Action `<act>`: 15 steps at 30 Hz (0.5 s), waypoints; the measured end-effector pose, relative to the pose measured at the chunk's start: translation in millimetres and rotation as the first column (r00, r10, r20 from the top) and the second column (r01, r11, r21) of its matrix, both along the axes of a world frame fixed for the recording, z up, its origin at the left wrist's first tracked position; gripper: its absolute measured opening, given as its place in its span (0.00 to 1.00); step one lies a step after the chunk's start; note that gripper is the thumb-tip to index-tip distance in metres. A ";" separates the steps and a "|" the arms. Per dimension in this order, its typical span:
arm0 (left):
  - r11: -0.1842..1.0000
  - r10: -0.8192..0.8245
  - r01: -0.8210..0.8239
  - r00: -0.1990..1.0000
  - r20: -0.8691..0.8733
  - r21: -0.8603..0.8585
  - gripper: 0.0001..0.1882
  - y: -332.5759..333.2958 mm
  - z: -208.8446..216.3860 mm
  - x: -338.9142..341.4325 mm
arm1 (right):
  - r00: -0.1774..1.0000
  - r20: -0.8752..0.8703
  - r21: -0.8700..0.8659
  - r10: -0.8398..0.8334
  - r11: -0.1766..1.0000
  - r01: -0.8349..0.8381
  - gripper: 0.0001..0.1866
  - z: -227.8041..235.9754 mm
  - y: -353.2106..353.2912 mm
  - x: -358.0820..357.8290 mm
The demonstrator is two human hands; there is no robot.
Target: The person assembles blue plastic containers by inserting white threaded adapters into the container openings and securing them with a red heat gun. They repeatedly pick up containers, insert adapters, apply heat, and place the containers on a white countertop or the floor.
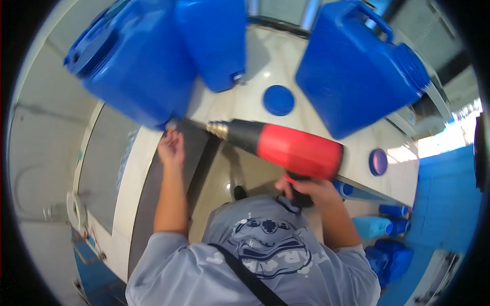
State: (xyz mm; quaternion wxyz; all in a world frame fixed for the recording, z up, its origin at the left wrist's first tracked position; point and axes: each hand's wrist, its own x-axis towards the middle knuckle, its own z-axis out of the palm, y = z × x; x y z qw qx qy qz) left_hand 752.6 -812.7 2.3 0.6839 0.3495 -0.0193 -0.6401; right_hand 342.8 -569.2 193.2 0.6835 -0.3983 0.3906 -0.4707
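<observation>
Indoors, jerrycans [145,71] on pale countertop [229,106] above glossy floor [218,176].

- On the near side, across the front of the worker's grey shirt [168,265], I see big pale lettering [317,256], capitals, partly lost in the folds.
- The letters sit around a dark-outlined printed picture [270,245], some toward its right.
- Left of it, close by the black strap [245,276], there's one pale mark, too unclear to read.

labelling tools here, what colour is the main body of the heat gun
The heat gun's main body is red, showing best in the head view.
</observation>
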 end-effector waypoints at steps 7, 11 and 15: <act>0.949 -0.149 0.069 0.958 0.246 0.308 0.14 47.7 -15.1 -9.4 | 0.830 0.131 -0.582 -0.541 0.636 0.507 0.40 109.8 170.7 -175.2; 0.907 -0.255 0.093 0.898 0.359 0.411 0.12 65.4 4.4 -54.2 | 0.648 0.074 -0.691 -0.758 0.430 0.581 0.41 187.6 187.5 -250.3; 0.946 -0.283 0.301 0.598 0.750 0.117 0.11 68.9 75.4 -111.1 | 0.338 -0.211 -0.582 -0.917 0.396 0.711 0.31 212.7 144.1 -330.4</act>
